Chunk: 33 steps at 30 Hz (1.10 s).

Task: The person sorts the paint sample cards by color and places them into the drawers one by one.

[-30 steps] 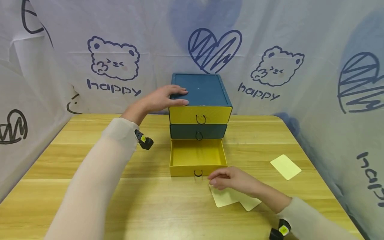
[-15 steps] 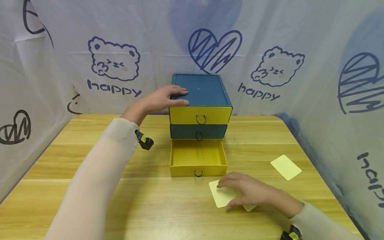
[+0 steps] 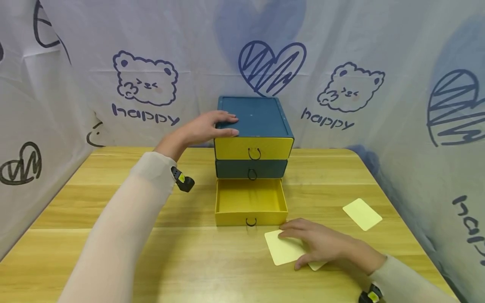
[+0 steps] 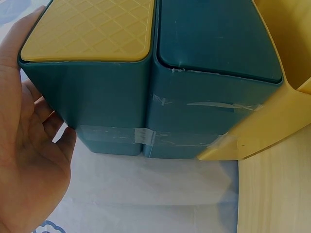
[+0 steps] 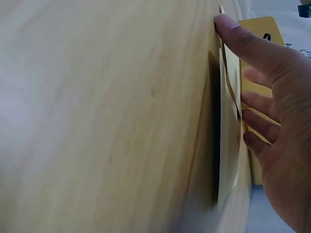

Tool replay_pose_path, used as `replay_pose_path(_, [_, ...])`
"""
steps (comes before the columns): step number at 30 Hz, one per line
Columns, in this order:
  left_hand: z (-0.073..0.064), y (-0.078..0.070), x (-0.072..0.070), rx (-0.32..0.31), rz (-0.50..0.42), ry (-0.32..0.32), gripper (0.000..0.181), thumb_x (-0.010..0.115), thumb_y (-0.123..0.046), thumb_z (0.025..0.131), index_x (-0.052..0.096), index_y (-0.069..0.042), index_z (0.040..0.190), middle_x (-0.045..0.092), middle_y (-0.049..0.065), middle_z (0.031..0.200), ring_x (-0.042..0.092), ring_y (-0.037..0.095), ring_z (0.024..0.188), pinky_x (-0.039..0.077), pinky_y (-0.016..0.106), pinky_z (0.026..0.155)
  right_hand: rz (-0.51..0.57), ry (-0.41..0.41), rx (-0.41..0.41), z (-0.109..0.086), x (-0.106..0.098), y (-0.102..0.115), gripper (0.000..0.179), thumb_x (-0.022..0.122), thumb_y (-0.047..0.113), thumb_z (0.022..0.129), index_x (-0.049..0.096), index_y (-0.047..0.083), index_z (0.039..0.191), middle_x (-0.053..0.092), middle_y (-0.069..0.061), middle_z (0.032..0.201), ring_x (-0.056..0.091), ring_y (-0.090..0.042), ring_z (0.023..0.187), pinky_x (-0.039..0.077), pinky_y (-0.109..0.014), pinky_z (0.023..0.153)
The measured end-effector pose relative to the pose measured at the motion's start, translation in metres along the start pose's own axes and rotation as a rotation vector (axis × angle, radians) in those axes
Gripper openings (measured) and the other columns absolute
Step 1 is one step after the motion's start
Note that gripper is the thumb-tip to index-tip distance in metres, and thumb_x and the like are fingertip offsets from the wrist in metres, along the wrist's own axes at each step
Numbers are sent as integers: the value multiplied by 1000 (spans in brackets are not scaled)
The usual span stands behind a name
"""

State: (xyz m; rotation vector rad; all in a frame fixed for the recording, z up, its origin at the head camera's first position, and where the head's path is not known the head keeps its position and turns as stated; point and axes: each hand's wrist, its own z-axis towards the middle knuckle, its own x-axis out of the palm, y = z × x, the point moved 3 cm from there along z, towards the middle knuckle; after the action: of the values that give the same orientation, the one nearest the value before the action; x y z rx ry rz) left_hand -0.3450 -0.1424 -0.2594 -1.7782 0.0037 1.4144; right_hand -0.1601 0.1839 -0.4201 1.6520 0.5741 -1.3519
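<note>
A small drawer unit in blue and yellow stands at the back middle, its bottom yellow drawer pulled out. My left hand rests on the top left edge of the unit; in the left wrist view, the fingers lie against its side. My right hand is over two pale yellow cards in front of the drawer, thumb and fingers spread apart. In the right wrist view, the thumb is at a card's edge, and other fingers touch or hover near the cards. The second card is mostly hidden beneath this hand.
Another pale yellow card lies farther right on the wooden table. White cloth with drawn bears and hearts hangs behind and at both sides. Ring pulls hang on the drawer fronts.
My right hand has moved right, away from the drawer's front corner, and its thumb and fingers have spread over the cards. My left hand stays on the drawer unit.
</note>
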Motion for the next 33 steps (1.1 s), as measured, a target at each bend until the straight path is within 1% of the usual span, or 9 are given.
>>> replay_pose_path(4, [-1, 0, 1, -1, -7, -2, 67, 57, -57, 93, 43, -24, 150, 23, -1, 160, 13, 23, 148, 14, 51, 117, -3, -47, -36, -1, 1, 1, 70, 69, 58, 82, 58, 13, 135, 51, -6, 140, 47, -26, 127, 43, -46, 102])
replay_pose_path(7, [-1, 0, 1, 0, -9, -8, 67, 57, -58, 93, 44, -24, 149, 24, -1, 160, 13, 23, 148, 14, 51, 117, 2, -62, -34, -2, 2, 2, 67, 71, 56, 83, 59, 13, 133, 52, -5, 138, 48, -25, 126, 43, -46, 101])
replay_pose_path(11, [-1, 0, 2, -3, -4, -13, 66, 57, -57, 93, 44, -24, 149, 24, -1, 160, 14, 23, 148, 14, 51, 117, 6, -41, -4, -2, 1, 4, 68, 72, 52, 84, 57, 12, 136, 52, -5, 138, 48, -25, 126, 43, -45, 102])
replay_pose_path(14, [-2, 0, 2, -8, -3, -15, 65, 57, -56, 94, 44, -24, 149, 23, 0, 160, 14, 24, 148, 15, 52, 117, 12, -16, 6, -1, 0, 5, 72, 73, 51, 83, 55, 10, 139, 49, -6, 140, 46, -24, 128, 42, -44, 104])
replay_pose_path(17, [-2, -1, 2, -8, -5, -14, 65, 57, -55, 94, 44, -24, 149, 23, 0, 160, 14, 24, 147, 15, 52, 117, 13, 6, 10, 1, -1, 6, 78, 73, 54, 83, 52, 8, 141, 47, -6, 142, 44, -23, 129, 41, -43, 105])
replay_pose_path(20, [-2, -2, 2, -5, -8, -14, 65, 57, -55, 94, 44, -23, 149, 23, 0, 160, 14, 24, 148, 15, 52, 117, 15, 20, 13, 3, -2, 6, 79, 73, 54, 83, 52, 6, 142, 47, -6, 140, 44, -22, 127, 42, -42, 104])
replay_pose_path(23, [-1, -1, 2, -3, -9, -15, 65, 57, -55, 94, 44, -24, 149, 24, 0, 160, 14, 24, 147, 15, 51, 117, 32, 39, 22, 4, -3, 7, 79, 74, 51, 83, 51, 5, 142, 48, -4, 135, 45, -20, 123, 42, -39, 103])
replay_pose_path(26, [-1, -1, 1, -4, -8, -17, 65, 57, -55, 94, 44, -24, 149, 24, 0, 160, 14, 24, 147, 15, 51, 117, 58, 60, 30, 6, -5, 7, 79, 76, 49, 82, 50, 5, 143, 46, -4, 134, 44, -18, 122, 42, -37, 102])
replay_pose_path(33, [-1, -1, 2, 7, 3, -22, 65, 57, -55, 94, 44, -23, 149, 25, 0, 159, 15, 23, 147, 15, 51, 117, 59, 89, 53, 10, -7, 6, 81, 75, 54, 81, 52, 5, 141, 45, -5, 134, 44, -19, 122, 42, -37, 102])
